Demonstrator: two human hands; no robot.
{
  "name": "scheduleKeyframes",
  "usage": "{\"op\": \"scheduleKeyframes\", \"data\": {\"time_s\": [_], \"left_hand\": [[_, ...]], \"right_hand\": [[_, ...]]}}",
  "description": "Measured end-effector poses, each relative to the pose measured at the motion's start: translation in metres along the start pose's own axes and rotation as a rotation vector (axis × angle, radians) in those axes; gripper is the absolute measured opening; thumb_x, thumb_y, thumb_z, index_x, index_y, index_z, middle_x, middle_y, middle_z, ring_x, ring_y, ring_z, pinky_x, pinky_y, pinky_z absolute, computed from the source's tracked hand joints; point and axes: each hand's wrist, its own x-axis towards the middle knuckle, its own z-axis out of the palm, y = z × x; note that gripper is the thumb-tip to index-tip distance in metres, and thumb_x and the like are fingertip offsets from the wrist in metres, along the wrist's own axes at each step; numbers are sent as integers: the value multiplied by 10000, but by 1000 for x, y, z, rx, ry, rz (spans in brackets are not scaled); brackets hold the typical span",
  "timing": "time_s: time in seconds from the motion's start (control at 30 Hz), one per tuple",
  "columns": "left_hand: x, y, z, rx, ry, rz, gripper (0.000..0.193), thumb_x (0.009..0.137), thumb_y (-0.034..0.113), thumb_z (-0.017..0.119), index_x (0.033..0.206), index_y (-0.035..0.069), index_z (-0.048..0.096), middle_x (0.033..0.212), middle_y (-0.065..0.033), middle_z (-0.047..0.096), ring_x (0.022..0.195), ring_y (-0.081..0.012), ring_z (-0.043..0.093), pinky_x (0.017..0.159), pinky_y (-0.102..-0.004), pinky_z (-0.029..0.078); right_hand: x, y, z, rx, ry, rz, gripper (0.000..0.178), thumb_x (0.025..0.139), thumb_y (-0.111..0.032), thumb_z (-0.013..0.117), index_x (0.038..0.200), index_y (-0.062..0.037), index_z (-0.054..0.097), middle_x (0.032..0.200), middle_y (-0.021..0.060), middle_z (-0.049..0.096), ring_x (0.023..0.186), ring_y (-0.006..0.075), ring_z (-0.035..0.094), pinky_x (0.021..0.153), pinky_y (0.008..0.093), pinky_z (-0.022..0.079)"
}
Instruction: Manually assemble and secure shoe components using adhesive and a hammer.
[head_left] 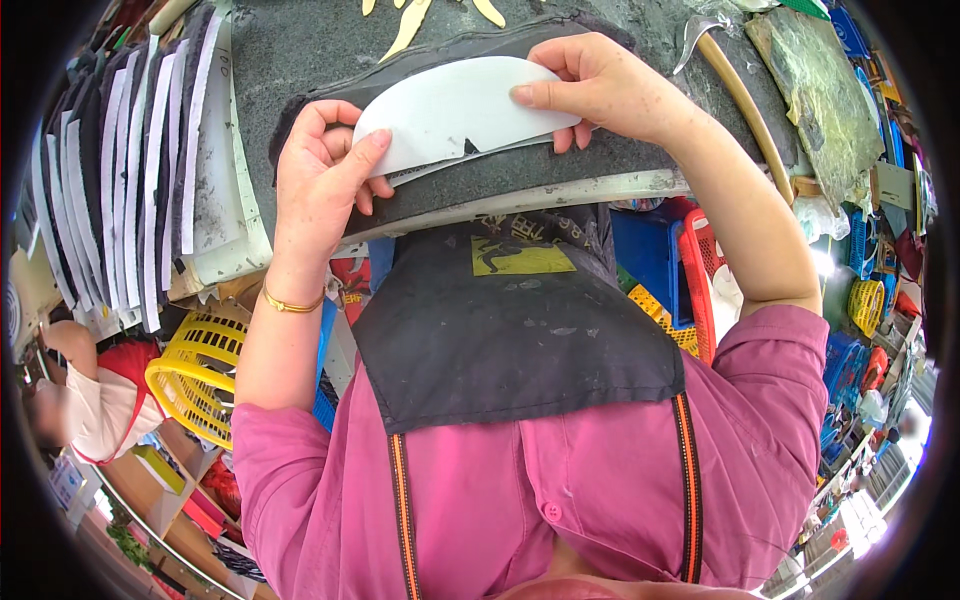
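A thin white half-moon piece [450, 105] with a small notch in its lower straight edge is held between my two hands above the dark worktop [300, 45]. My left hand [335, 150] pinches its left end, thumb on top and fingers curled behind. At the other end, my right hand [590, 85] grips it, also thumb on top. A second pale edge shows just under the piece, so it may be doubled; I cannot tell. Behind it lies a dark fabric-like piece [430, 62] with a fuzzy rim, partly hidden by the white piece and my hands.
Stacked white-and-black strips [160, 150] stand along the left. Yellow cut pieces [408, 28] lie at the far edge. A hammer [745, 105] and a plastic-covered slab [815, 95] rest at right. Baskets [195, 370] flank me below. Another person [120, 400] is at far left.
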Motion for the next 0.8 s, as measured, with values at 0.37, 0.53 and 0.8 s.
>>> {"op": "scheduleKeyframes", "data": {"time_s": [0.37,0.53,0.8], "left_hand": [[7,9,6,745,-58,104,207,901,132,683,962,24,517,629,-70,578,547,-159,559,536,-317,444],[12,21,7,1206,-195,303,258,895,267,704,873,58,553,706,-128,662,686,-327,674,614,-436,515],[-14,2,22,1065,-102,1045,335,738,108,794,1021,43,627,955,-102,602,932,-313,595,805,-399,490]], "right_hand": [[12,-28,3,-332,-116,210,362,999,-346,594,942,1,680,715,56,679,564,141,674,483,257,516],[13,-27,11,-1346,-2,-244,471,994,-417,560,786,-12,680,671,99,655,613,251,691,558,360,556],[-23,7,41,-903,499,-825,293,794,-224,721,1028,-76,625,972,73,576,952,261,601,833,374,499]]}}
